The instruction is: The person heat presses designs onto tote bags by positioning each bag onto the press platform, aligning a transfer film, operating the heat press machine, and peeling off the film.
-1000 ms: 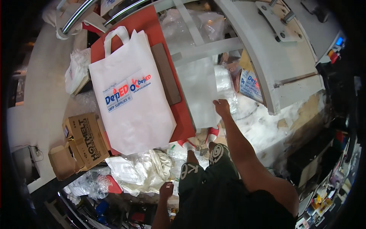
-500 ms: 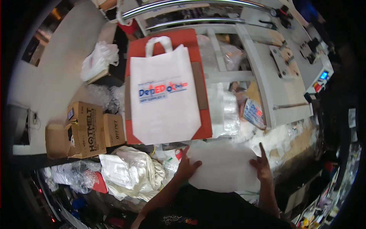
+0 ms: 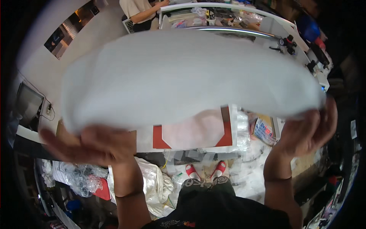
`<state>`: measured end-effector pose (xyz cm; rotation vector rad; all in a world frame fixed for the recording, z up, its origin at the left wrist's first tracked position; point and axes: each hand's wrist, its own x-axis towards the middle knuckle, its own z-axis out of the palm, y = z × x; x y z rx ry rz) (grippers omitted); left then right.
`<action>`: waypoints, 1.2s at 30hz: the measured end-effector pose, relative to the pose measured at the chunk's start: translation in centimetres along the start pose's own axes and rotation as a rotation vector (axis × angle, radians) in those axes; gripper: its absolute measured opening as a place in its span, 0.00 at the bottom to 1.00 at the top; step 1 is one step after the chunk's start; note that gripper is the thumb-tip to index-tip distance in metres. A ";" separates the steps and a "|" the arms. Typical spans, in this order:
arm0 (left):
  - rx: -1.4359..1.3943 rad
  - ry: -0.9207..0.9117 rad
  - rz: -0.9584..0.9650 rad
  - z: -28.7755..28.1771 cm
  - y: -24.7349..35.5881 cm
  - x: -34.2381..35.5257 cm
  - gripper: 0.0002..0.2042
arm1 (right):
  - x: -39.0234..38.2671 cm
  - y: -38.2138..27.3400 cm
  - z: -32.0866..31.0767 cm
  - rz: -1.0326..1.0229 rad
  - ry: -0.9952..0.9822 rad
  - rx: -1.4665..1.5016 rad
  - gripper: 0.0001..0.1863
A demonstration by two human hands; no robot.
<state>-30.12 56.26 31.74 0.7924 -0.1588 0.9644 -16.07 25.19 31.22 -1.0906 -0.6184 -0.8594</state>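
A white, soft-looking sheet (image 3: 187,72) is raised close in front of me and blurred by motion. I cannot tell whether it is a flat sheet or a bag. My left hand (image 3: 97,145) is closed on its lower left edge, with some fingers stretched outward. At the lower right corner, my right hand (image 3: 307,133) pinches it. Below lies a white fabric bag (image 3: 194,133) on a red board (image 3: 162,140); the sheet hides the bag's upper part and handles.
Beyond the sheet runs a metal rail (image 3: 244,32), with another person (image 3: 139,9) at the far left of it. Plastic-wrapped goods (image 3: 76,177) and a whitish sack (image 3: 154,179) lie at lower left. A printed bundle (image 3: 265,129) sits right of the board.
Both hands have risen and spread apart, lifting the white sheet from near my body up in front of my view. It now covers most of the bag on the red board.
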 end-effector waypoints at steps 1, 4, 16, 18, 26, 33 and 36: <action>0.138 0.009 0.042 -1.9 -1.3 0.3 0.23 | -1.3 -0.5 -0.4 0.100 -0.041 0.134 0.18; 1.827 -0.199 0.046 -10.1 -10.0 1.6 0.15 | -6.9 9.1 1.2 0.100 -0.548 -0.565 0.21; 1.981 -0.278 -0.471 -21.3 -17.7 -6.7 0.24 | -22.4 21.4 -2.6 0.459 -0.833 -0.907 0.22; 1.942 -0.266 -0.564 -20.7 -17.1 -6.4 0.24 | -22.0 20.7 -2.3 0.509 -0.878 -0.930 0.23; 1.924 -0.784 -0.125 -18.4 -20.9 -6.7 0.28 | -21.8 20.4 1.8 0.310 -0.982 -1.001 0.26; 1.968 -0.746 -0.219 -18.3 -22.9 -7.4 0.31 | -22.2 31.9 10.1 0.139 -1.122 -1.002 0.32; 1.973 -0.768 -0.332 -18.7 -23.1 -7.3 0.33 | -20.6 37.1 14.9 0.278 -1.062 -0.839 0.34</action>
